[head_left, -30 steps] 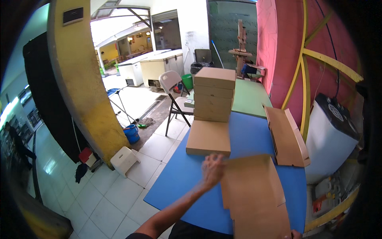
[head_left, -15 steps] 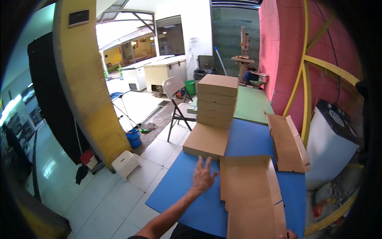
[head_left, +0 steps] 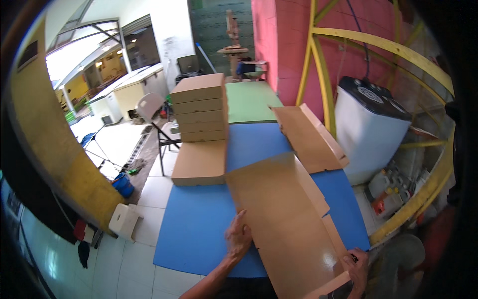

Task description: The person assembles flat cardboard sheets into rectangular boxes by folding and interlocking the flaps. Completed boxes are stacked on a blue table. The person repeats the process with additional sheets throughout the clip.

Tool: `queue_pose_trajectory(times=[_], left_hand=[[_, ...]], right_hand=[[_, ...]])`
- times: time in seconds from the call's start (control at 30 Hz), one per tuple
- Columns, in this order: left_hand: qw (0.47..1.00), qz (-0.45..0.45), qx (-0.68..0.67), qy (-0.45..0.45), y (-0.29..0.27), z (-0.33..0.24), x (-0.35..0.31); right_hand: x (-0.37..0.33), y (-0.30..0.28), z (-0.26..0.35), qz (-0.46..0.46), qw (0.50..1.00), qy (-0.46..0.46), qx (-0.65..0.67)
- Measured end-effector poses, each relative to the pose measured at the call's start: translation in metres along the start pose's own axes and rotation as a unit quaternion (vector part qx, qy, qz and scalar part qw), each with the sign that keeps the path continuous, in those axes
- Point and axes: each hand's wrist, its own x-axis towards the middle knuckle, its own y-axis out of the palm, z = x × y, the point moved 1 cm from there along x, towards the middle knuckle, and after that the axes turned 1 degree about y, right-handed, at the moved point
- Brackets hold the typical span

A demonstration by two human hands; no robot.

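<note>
An unfolded brown cardboard box blank (head_left: 284, 214) lies slanted across the near part of the blue table (head_left: 199, 214), with creased flaps along its right side. My right hand (head_left: 357, 269) is closed on the blank's right edge near its close corner. At its left edge is my left hand (head_left: 238, 238), thumb and index finger apart, the fingertips at or touching the cardboard. Beyond it, several closed brown boxes (head_left: 201, 107) are stacked on a wider flat box (head_left: 200, 159). A second unfolded blank (head_left: 311, 139) lies at the table's right side.
A green tabletop (head_left: 251, 99) adjoins the blue table's far end. To the right stand a white washing machine (head_left: 371, 119) and yellow metal framing (head_left: 321, 89). On the left are a folding chair (head_left: 154, 112), a white stool (head_left: 124, 222), a blue bucket (head_left: 122, 185) and a yellow pillar (head_left: 59, 134).
The view has swung right. My left hand has come from beside the stacked boxes to the blank's left edge. The blank has turned slantwise, and my right hand now shows more fully on it.
</note>
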Motion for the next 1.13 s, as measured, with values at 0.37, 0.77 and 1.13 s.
queue_pose_trajectory(times=[0.37,0.77,1.13], left_hand=[[0.981,0.112,0.058,0.146,-0.021,-0.076,0.030],[0.911,0.074,-0.040,0.404,0.015,-0.093,-0.105],[0.924,0.353,0.142,0.019,0.028,-0.093,-0.074]], right_hand=[[0.005,0.055,0.053,0.087,0.975,0.159,0.129],[-0.002,0.118,0.075,0.280,0.884,0.234,0.291],[-0.018,0.081,0.118,0.273,0.854,0.302,0.323]])
